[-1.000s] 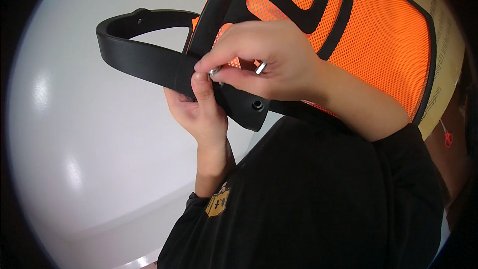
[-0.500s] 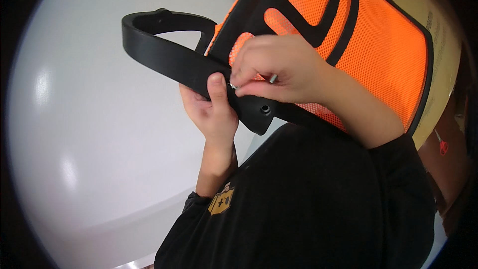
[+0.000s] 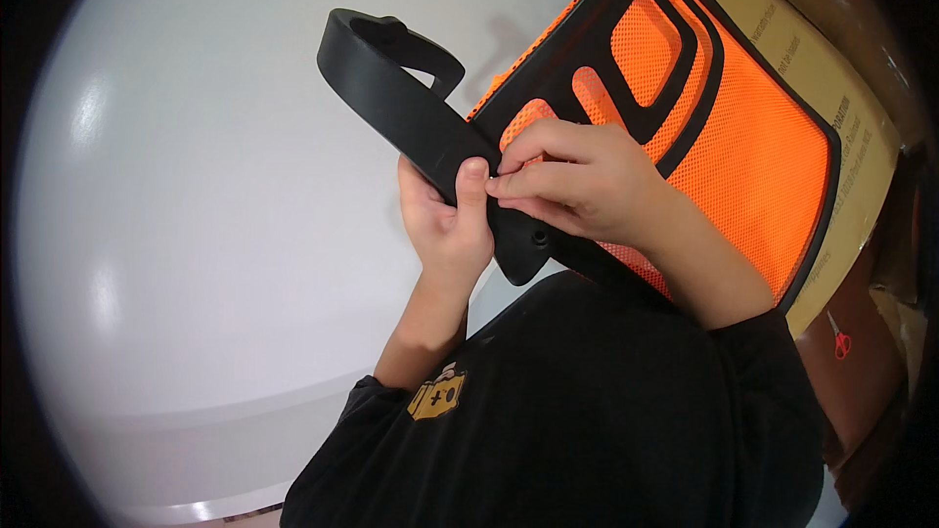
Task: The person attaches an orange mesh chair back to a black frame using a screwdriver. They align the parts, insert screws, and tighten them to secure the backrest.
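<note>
My left hand (image 3: 445, 235) grips a curved black plastic armrest (image 3: 391, 88) from below, with its thumb pressed on the top face. My right hand (image 3: 577, 181) reaches over from the right, its fingertips pinched together on the armrest right beside that thumb. What they pinch is hidden. A small screw hole (image 3: 539, 235) shows near the armrest's lower end. The armrest lies against the black frame of an orange mesh chair back (image 3: 753, 156), which tilts up to the right behind both hands.
A white round table (image 3: 196, 235) fills the left half of the view. A flat cardboard box (image 3: 841, 88) lies behind the chair back. Red-handled scissors (image 3: 839, 337) lie at the right edge. My black-sleeved arms fill the lower middle.
The armrest and chair back have shifted right and up in view. A small silvery part seen between my right fingers a second ago is now covered by the pinched fingertips.
</note>
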